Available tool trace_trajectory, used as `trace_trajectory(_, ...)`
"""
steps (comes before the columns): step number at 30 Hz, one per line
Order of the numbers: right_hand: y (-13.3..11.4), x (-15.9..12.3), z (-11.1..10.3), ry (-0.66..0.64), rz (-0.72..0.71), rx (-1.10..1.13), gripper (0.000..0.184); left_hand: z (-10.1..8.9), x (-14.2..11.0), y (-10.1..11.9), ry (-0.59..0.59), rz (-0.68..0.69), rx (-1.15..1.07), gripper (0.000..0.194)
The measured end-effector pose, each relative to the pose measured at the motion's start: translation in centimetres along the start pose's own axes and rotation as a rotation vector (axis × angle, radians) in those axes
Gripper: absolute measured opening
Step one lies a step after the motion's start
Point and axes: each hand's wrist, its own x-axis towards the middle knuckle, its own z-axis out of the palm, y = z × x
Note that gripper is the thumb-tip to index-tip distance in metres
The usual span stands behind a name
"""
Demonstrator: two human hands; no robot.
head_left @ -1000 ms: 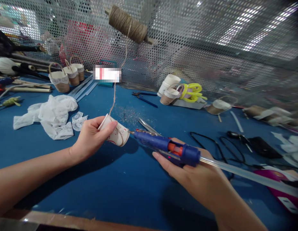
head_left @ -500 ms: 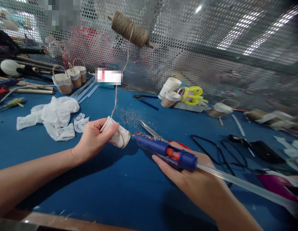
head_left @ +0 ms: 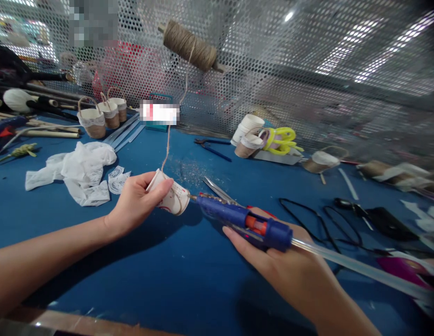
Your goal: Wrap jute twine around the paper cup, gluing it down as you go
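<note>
My left hand (head_left: 136,198) is closed on a small white paper cup (head_left: 173,198) tilted on its side, its base facing right. Brown twine (head_left: 167,149) runs down from a spool (head_left: 191,45) to the cup, and a strand lies along the cup's side near the base. In my right hand (head_left: 276,261) is a blue hot glue gun (head_left: 245,219), with a long clear glue stick (head_left: 343,259) coming out of its back. The gun's nozzle tip is at the base edge of the cup; whether it touches I cannot tell. Scissors (head_left: 219,189) lie behind the gun, partly hidden.
Twine-wrapped little baskets (head_left: 94,125) and white lace (head_left: 86,172) lie at left. Blue-handled pliers (head_left: 217,147), stacked white cups (head_left: 248,128) and yellow-handled scissors (head_left: 282,140) are at the back. A black cord (head_left: 308,212) loops at right. A perforated metal screen (head_left: 273,88) borders the table's back.
The glue gun has shifted very slightly right, its nozzle still at the cup's base edge. The left hand and cup look unchanged. The view has moved a little.
</note>
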Motion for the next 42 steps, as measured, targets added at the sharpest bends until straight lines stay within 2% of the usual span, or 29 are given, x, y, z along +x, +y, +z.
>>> trace_trajectory(4,0.4,0.0,-0.2,-0.052,-0.059,0.009,0.023,0.0,0.0,0.1,-0.005,0.006,-0.003,0.023)
trace_trajectory(10,1.2,-1.1,0.2,-0.086,-0.064,0.024,0.021,0.1,0.0,0.0,0.0,-0.011,-0.005,0.025)
trace_trajectory(16,0.1,-1.0,0.4,-0.06,0.006,0.074,0.023,0.0,0.2,-0.4,0.038,-0.052,-0.004,0.027)
trace_trajectory(23,0.1,-1.3,0.7,-0.144,0.121,0.229,0.012,0.0,0.3,-0.5,0.051,-0.045,0.003,0.027)
trace_trajectory(26,0.1,-0.9,0.3,-0.153,0.148,0.242,0.015,0.0,0.3,-0.4,0.055,-0.032,0.021,0.026)
trace_trajectory(34,-0.1,0.2,-0.9,-0.077,0.02,0.126,0.028,0.0,-0.1,-0.1,0.035,0.056,0.011,0.019)
trace_trajectory(42,1.2,-1.2,0.1,0.046,-0.307,-0.21,0.039,0.1,0.0,0.1,0.032,0.059,-0.022,0.018)
